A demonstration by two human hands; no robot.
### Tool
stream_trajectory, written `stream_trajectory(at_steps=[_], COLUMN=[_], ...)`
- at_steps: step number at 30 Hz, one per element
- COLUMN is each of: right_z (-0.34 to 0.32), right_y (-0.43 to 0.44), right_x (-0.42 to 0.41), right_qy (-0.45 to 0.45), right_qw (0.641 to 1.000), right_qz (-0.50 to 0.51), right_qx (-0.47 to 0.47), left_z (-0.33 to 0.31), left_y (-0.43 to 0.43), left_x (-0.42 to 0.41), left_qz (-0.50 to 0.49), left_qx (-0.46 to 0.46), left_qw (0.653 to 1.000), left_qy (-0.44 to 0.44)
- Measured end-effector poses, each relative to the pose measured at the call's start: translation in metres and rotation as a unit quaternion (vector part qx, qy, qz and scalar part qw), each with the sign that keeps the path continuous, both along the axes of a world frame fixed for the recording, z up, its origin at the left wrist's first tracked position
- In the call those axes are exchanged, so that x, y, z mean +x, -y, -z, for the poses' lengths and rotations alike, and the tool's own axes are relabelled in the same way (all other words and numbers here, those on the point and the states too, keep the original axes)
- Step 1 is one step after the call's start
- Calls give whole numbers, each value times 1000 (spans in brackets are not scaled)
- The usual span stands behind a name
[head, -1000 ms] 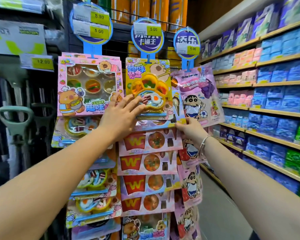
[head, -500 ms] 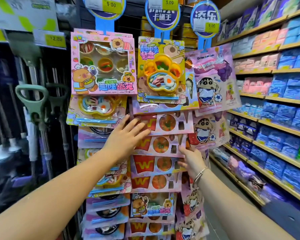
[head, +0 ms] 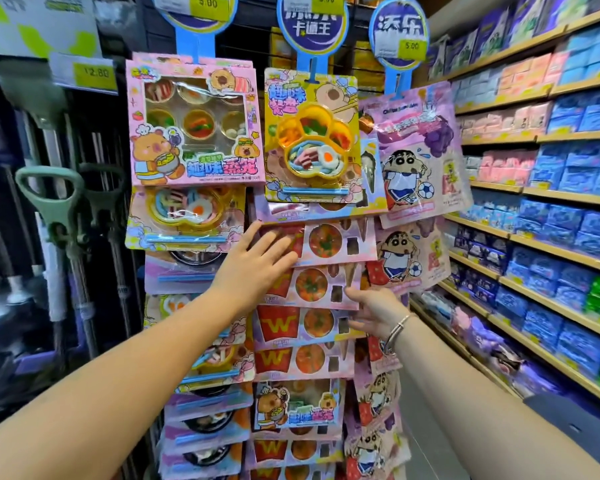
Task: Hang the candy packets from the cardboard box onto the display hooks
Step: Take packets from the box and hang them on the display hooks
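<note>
Shop aisle, hanging display w/ candy packets. I'm pressing my left hand (head: pixel 253 265), open, flat on a fries-print packet (head: pixel 329 241); right hand (head: pixel 373 311), open, touching the next packet's (head: pixel 312 285) right edge, just below.

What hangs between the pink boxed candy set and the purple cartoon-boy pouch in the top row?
In the head view, a yellow paw-shaped tray candy packet hangs between the pink boxed candy set and the purple cartoon-boy pouch.
</note>
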State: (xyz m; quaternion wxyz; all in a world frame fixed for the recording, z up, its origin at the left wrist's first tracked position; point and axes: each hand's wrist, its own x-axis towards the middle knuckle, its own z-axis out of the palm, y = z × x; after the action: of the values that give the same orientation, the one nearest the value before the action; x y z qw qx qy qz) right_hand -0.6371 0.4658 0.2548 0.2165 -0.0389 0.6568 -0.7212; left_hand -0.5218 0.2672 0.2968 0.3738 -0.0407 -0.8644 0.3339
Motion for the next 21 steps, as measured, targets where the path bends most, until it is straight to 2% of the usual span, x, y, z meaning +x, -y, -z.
stream_trajectory(at_steps=[5,11,13,17,21], right_z=[7,7,4,-7,-10], right_y=[8,7,4,-12,-11], right_x=[5,8,7,-3,-7], right_qy=[40,35,1,-124,-180], right_qw=[997,996,998,991,980], right_qz=[-12,-29,-12,55,80], right_qx=[-68,-73,-69,-20,16], left_z=[0,2,4,9,17], left_y=[8,19,19,17,16], left_x=[4,4,2,-1,-1], left_qz=[29,49,45,33,42], left_qx=[8,7,-6,1,24], left_qw=[999,996,996,997,995], left_qy=[-30,-69,-70,-72,-87])
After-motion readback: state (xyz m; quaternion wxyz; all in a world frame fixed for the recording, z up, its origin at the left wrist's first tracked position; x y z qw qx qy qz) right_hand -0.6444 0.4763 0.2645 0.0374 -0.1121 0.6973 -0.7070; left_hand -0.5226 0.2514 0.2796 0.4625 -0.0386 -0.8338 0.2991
